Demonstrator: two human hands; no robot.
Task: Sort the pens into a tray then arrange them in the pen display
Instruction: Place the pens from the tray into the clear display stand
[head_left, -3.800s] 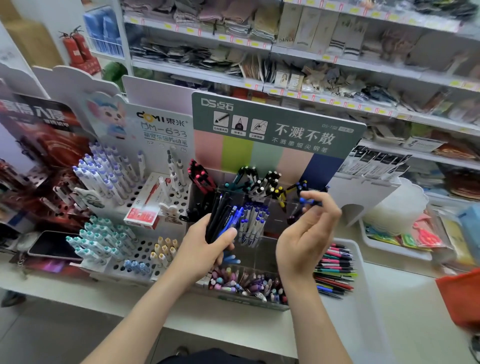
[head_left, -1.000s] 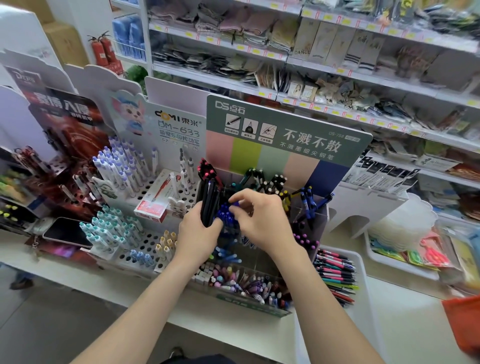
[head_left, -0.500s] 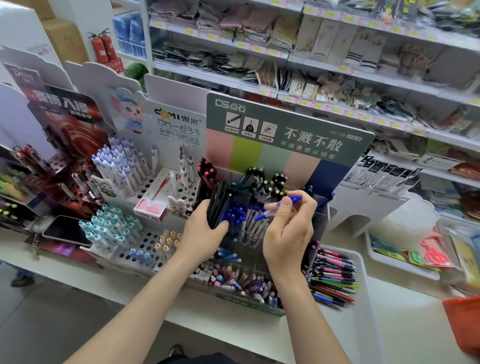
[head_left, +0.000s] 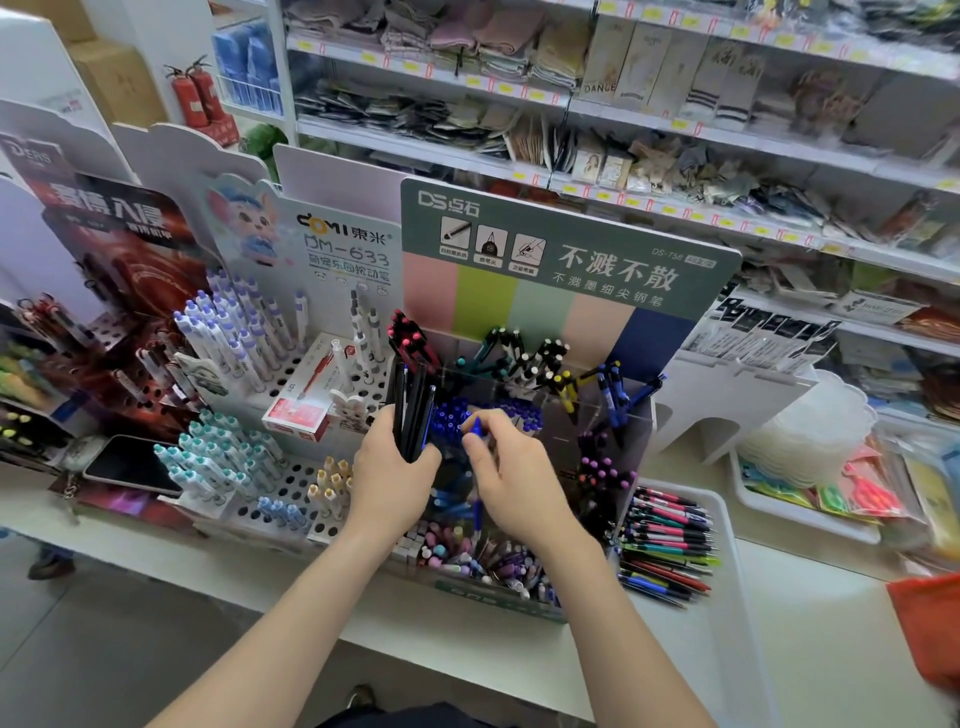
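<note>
The fingertips (head_left: 469, 442) of the right hand (head_left: 514, 483) pinch a blue pen (head_left: 476, 427) near its top, thumb and forefinger curled round the slim barrel, which points down into the middle compartment of the pen display (head_left: 643, 415); the hand hides the pen's lower part. Close beside it, but apart, the left hand (head_left: 392, 470) closes in a fist round a bundle of dark pens (head_left: 410, 405). These black and navy barrels stand upright, with their tops rising well above the knuckles. Just behind the right hand stands a crowd of blue-topped pens (head_left: 522, 413) in the same compartment. The display is a clear-walled box with a green header card over pastel colour strips. It stands at the middle of the counter (head_left: 234, 577), near its front edge. Its back row holds black pens with pink tops (head_left: 410, 338) at the left, then white, yellow and blue tops towards the right (the colours roughly follow the strips above). A front trough holds pastel pens (head_left: 467, 553) lying loose. Just right of the display, at the counter's front edge, sits the white tray (head_left: 730, 525). In it, loose pens (head_left: 667, 545) in red, pink, green, blue and black lie side by side. Left of the display stands a white pen stand (head_left: 311, 483) with pale blue and lilac pens. A phone (head_left: 130, 465) lies flat towards the counter's left end.
</note>
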